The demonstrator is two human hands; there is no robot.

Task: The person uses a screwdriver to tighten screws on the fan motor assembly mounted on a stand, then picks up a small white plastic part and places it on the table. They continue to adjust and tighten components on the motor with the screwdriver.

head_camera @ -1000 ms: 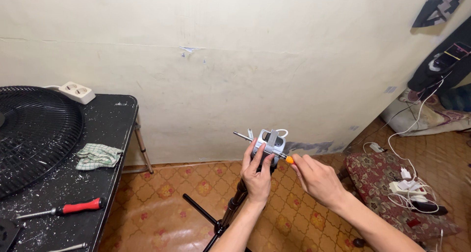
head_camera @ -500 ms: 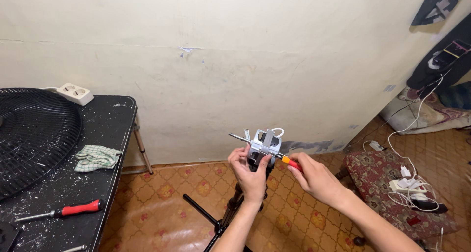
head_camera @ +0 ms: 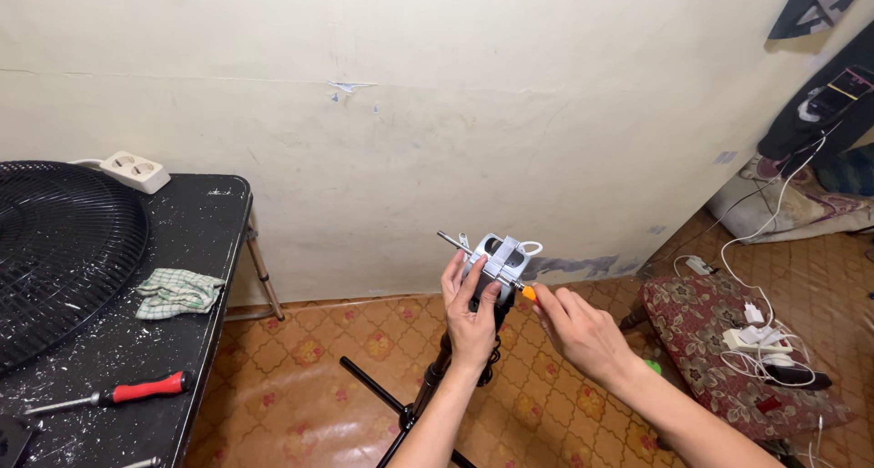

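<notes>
Fastener work under way: left hand (head_camera: 472, 315) clasps the grey fan motor (head_camera: 497, 258), right hand (head_camera: 583, 331) pinches an orange-handled screwdriver (head_camera: 525, 291) at its 4 o'clock; steady turning required.

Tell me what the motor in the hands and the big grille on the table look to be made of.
Small silver-grey motor block with protruding shaft: likely bare metal, judging by its dull grey sheen and thin steel-like rod. Large round black fan grille: thin ribs, matte black; coated wire or plastic, the picture leaves that open.
</notes>
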